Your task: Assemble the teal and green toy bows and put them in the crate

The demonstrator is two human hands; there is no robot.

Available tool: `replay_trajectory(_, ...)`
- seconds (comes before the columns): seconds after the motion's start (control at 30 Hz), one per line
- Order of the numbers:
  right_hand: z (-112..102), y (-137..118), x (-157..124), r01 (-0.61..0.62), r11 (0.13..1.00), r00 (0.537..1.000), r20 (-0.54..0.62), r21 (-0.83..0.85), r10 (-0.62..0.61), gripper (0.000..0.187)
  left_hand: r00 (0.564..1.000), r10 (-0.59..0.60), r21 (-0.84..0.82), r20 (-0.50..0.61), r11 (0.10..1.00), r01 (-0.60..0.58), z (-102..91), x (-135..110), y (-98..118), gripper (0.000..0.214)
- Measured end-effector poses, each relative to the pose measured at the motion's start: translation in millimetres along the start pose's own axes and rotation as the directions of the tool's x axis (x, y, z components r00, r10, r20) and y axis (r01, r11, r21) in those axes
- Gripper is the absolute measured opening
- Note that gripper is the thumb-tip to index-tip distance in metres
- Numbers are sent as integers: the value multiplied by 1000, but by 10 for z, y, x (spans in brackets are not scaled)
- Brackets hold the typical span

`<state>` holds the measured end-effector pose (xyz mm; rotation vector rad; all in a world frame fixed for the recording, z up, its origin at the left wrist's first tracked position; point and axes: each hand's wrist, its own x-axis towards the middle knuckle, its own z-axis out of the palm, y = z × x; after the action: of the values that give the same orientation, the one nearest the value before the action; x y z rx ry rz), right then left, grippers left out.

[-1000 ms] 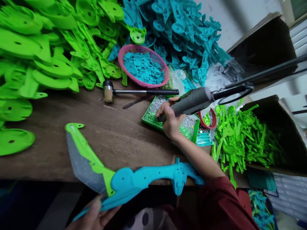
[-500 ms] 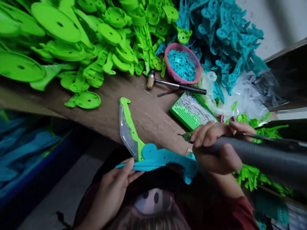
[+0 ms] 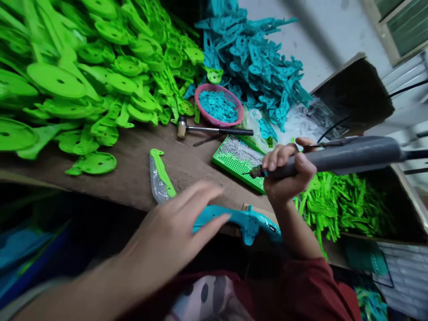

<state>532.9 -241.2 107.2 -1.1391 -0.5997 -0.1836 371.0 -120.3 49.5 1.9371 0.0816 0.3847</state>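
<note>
Is a brown table (image 3: 133,174). Carries a green heap (image 3: 123,82) at back left, beside it a blue heap (image 3: 254,69). Holds before them a pink basket (image 3: 207,116), then a hammer (image 3: 217,130) and a green tray (image 3: 227,162). Shows at near edge a long piece (image 3: 249,220), partly hidden.

We see a basket (image 3: 216,122) behind a hammer (image 3: 222,130) on the tabletop (image 3: 133,180). A tray (image 3: 230,169) lies behind the assembly (image 3: 249,219).

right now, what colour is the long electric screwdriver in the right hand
The screwdriver is mostly dark grey; see the head view.
</note>
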Motion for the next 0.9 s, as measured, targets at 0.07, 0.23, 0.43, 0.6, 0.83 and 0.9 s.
replay_trajectory(0.07, -40, 15, 46, -6, 999, 1000, -15, 41, 7, 18, 950, 303, 138, 78, 940, -311, 158, 610, -2, 42)
replay_trajectory(0.23, -430, 50, 219, 67, 997, 991, -116, 45, -61, 18, 747, 452, 338, 488, 691, -639, 627, 1640, -294, 33)
replay_trajectory(0.43, -988, 117, 339, 104, 995, 940, -327, 3, -97, 16, 467, 496, 201, 732, 498, -843, 1091, 1846, -543, 27)
replay_trajectory(0.6, -1153, 246, 251, 63, 997, 944, -321, -44, -74, 24, 285, 468, 55, 837, 446, -893, 1396, 1934, -619, 40)
replay_trajectory(0.83, -1370, 694, 27, -57, 985, 976, -216, -161, 21, 30, 572, 440, 269, 692, 578, -770, 684, 1947, -605, 41)
replay_trajectory(0.9, -1394, 801, 0, -82, 983, 978, -202, -162, 48, 31, 735, 413, 273, 537, 740, -615, 327, 1676, -516, 41)
